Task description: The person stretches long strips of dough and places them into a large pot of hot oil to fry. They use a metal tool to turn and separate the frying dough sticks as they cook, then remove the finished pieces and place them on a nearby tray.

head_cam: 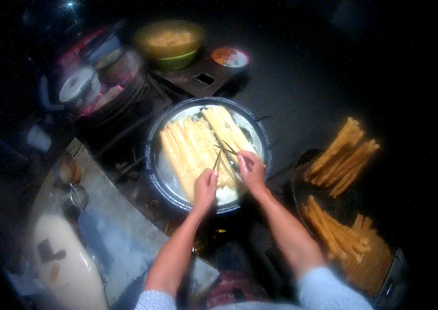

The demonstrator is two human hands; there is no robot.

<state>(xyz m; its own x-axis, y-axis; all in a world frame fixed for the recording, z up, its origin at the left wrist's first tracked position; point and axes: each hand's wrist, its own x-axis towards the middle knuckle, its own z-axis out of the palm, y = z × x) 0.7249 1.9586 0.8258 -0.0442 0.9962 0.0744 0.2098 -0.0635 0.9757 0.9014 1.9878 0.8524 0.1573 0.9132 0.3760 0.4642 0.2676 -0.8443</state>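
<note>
A round metal pan point(151, 155) of frothy oil sits in front of me, with long strips of frying dough in it. Golden strips point(193, 149) lie side by side across its left and middle. Paler strips point(224, 124) float along the right. My left hand point(205, 190) grips a thin dark stick point(217, 161) pointing up over the golden strips. Between the fingers of my right hand point(251, 170) is a pair of thin sticks point(226, 147), their tips spread over the gap between the two groups. Whether the tips touch the dough, I cannot tell.
Browned dough sticks point(339, 155) stand in a dark container at right, with more point(335, 232) below them. At left, a pale dough slab point(64, 259) rests on a metal-topped table point(122, 232) near a small strainer point(78, 195). Behind are a green basin point(176, 60) and a plate point(230, 57).
</note>
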